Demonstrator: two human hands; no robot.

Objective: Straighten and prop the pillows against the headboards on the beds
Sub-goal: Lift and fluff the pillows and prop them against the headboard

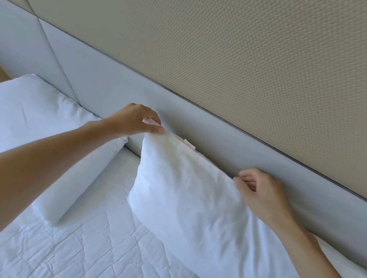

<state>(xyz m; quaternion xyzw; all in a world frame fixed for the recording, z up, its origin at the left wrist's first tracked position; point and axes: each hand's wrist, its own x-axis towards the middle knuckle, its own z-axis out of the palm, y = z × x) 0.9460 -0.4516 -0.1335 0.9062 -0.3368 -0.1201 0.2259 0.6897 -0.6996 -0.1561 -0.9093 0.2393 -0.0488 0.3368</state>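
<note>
Head view: a white pillow (187,195) stands on edge at the head end of the bed (96,248), its top edge leaning against the grey headboard (121,86). The left hand (136,119) pinches the pillow's upper left corner between thumb and curled fingers, close to the headboard. The right hand (261,192) grips the top edge farther right, fingers curled over the fabric, with its forearm lying across the pillow's right part. A small cream tag (189,144) sticks out of the top seam between the two hands, nearer the left one. A second pillow (28,115) lies flat at the bed's far left corner, its long side along the headboard, partly under the left forearm; its near end just beside the first pillow's lower left side. The sheet on the bed is white and creased. Above the headboard runs a beige textured wall (228,44).
</note>
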